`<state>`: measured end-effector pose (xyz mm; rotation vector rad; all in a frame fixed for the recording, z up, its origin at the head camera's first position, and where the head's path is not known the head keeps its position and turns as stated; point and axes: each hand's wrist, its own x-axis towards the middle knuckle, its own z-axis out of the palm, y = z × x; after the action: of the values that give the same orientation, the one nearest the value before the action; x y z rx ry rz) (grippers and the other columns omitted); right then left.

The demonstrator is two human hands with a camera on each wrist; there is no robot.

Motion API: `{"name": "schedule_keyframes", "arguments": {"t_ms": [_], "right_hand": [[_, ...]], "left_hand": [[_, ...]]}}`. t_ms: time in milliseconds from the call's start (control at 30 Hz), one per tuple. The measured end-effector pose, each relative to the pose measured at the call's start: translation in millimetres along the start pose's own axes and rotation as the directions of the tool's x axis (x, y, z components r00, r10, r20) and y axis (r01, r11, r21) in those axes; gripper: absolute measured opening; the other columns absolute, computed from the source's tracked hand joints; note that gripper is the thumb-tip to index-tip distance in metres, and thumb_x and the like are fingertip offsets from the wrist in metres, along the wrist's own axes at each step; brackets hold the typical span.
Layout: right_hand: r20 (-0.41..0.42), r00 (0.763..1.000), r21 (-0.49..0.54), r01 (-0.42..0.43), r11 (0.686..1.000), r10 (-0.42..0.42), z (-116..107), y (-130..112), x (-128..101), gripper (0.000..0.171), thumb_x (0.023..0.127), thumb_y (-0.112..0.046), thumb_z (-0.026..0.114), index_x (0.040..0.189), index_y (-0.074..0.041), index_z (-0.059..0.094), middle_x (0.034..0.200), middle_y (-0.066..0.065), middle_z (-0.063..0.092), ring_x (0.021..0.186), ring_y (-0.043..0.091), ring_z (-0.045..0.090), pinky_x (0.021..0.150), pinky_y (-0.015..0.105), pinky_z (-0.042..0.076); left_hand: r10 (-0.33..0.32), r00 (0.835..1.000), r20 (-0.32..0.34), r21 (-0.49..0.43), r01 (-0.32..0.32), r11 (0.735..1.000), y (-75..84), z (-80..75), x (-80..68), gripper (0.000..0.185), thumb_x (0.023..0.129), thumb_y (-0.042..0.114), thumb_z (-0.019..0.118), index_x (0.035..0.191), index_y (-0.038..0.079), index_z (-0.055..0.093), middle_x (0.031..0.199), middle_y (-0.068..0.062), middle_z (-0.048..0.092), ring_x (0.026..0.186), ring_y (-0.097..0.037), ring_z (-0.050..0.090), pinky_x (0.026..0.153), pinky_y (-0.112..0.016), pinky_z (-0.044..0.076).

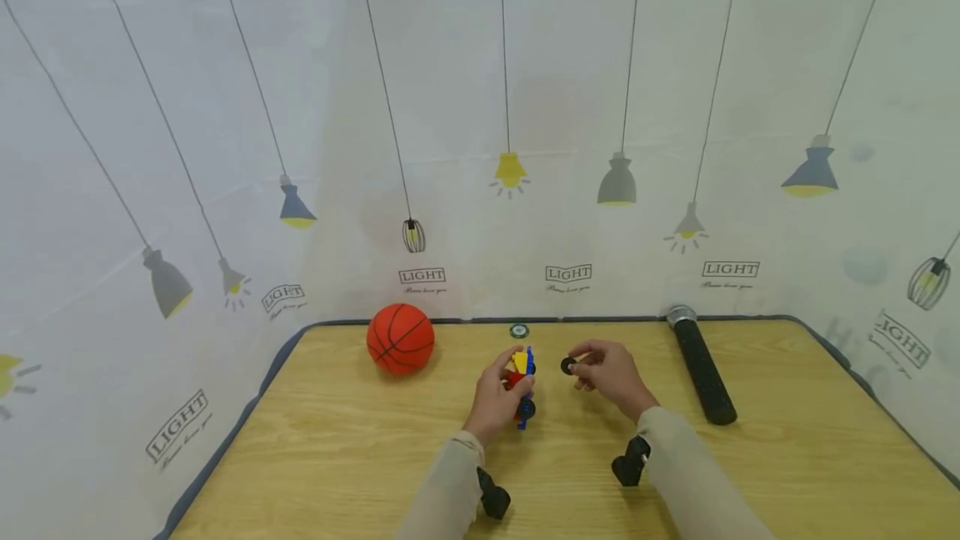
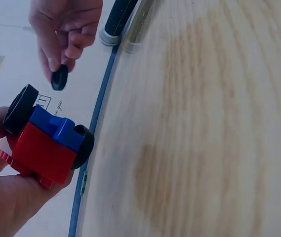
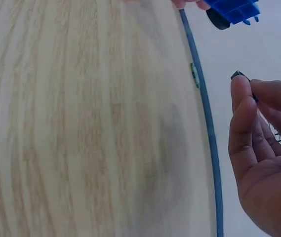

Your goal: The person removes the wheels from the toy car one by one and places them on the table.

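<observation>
My left hand (image 1: 495,397) grips a small toy car (image 1: 522,382) built of red, blue and yellow bricks with black wheels, held just above the wooden table (image 1: 337,457). In the left wrist view the toy car (image 2: 46,140) shows its red body, blue top and two black wheels. My right hand (image 1: 611,375) pinches a loose black wheel (image 1: 567,366) between thumb and fingertips, a short gap to the right of the car. The same black wheel (image 2: 59,78) hangs above the car in the left wrist view, and only its edge (image 3: 239,75) peeks out in the right wrist view.
An orange basketball (image 1: 401,338) sits at the table's far left. A black cylinder (image 1: 701,369) with a silver end lies along the far right. A small round disc (image 1: 519,330) rests at the back edge. A lamp-printed curtain (image 1: 480,123) surrounds the table.
</observation>
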<state>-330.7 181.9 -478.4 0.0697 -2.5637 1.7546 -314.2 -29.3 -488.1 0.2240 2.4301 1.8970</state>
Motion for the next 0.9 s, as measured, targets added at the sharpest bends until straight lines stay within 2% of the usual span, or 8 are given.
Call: {"name": "schedule_keyframes", "arguments": {"t_ms": [167,400,633,900], "right_hand": [[-0.03,0.997,-0.016,-0.069,0.997,0.069,6.7,8.8,7.7,0.016,0.09,-0.001,0.071,0.105,0.003,0.068,0.088,0.018,0.075,0.067,0.022,0.072,0.064,0.034,0.06],[-0.099,0.98,-0.008,-0.173,0.985,0.171,13.7,12.7,11.4,0.006,0.087,-0.002,0.072,0.089,0.001,0.068,0.075,0.017,0.073,0.054,0.018,0.066,0.052,0.032,0.054],[-0.161,0.953,0.041,-0.254,0.966,0.257,22.2,12.0,14.5,0.006,0.086,-0.004,0.074,0.088,0.0,0.069,0.068,0.013,0.072,0.049,0.016,0.065,0.046,0.03,0.052],[-0.212,0.938,0.015,-0.279,0.96,0.275,26.1,12.7,15.0,0.007,0.087,-0.005,0.072,0.09,0.0,0.07,0.063,0.012,0.07,0.048,0.016,0.064,0.045,0.029,0.051]], "left_hand": [[-0.018,1.0,-0.012,0.005,0.018,1.0,2.0,0.2,0.4,0.055,0.097,0.016,0.067,0.148,0.024,0.049,0.103,-0.011,0.067,0.081,-0.012,0.067,0.075,-0.029,0.057],[-0.032,0.999,-0.022,-0.002,0.032,1.0,5.5,-3.1,-0.5,0.058,0.097,0.018,0.067,0.151,0.023,0.045,0.108,-0.013,0.066,0.086,-0.013,0.069,0.083,-0.034,0.059],[-0.045,0.999,-0.021,-0.001,0.045,0.999,4.5,-6.8,0.1,0.059,0.097,0.019,0.067,0.151,0.022,0.045,0.11,-0.014,0.067,0.089,-0.015,0.068,0.086,-0.035,0.058],[-0.064,0.998,-0.002,-0.02,0.064,0.998,3.0,-6.9,1.7,0.058,0.097,0.02,0.067,0.151,0.022,0.045,0.109,-0.012,0.066,0.086,-0.013,0.07,0.082,-0.034,0.059]]}}
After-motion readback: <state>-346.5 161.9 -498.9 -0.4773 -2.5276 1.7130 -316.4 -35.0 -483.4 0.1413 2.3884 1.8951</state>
